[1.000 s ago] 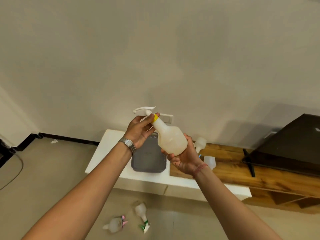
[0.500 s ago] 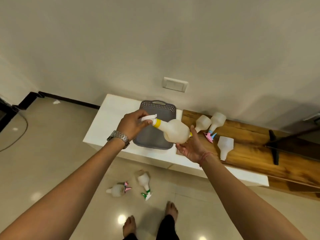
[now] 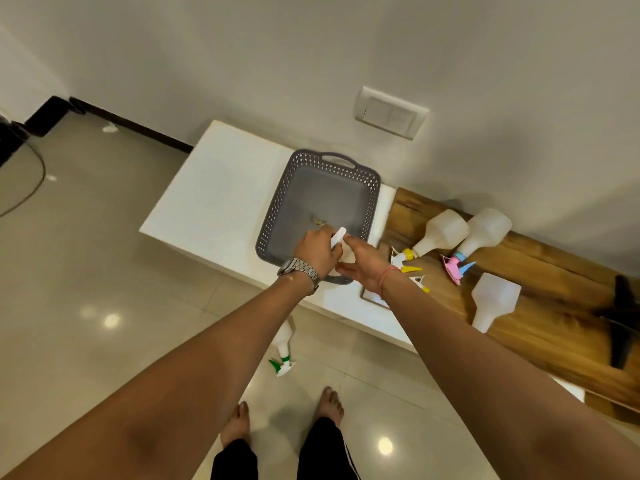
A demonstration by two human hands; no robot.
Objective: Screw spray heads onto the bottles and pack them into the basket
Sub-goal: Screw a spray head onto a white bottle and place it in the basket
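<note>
Both hands' grips [image 3: 317, 249] [image 3: 363, 265] close around a translucent white bottle [image 3: 346, 256] above the grey basket [image 3: 277, 209].

Plain wall [image 3: 242, 57] w/ switch plate [image 3: 390, 112], glossy tiled floor [image 3: 86, 271], white bench [image 3: 221, 188].

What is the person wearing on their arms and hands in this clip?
Both forearms are bare, with no sleeves and no gloves. The left hand has a silver metal link-band watch at the wrist. The right hand has a thin red thread bracelet around the wrist. No rings can be made out.
</note>
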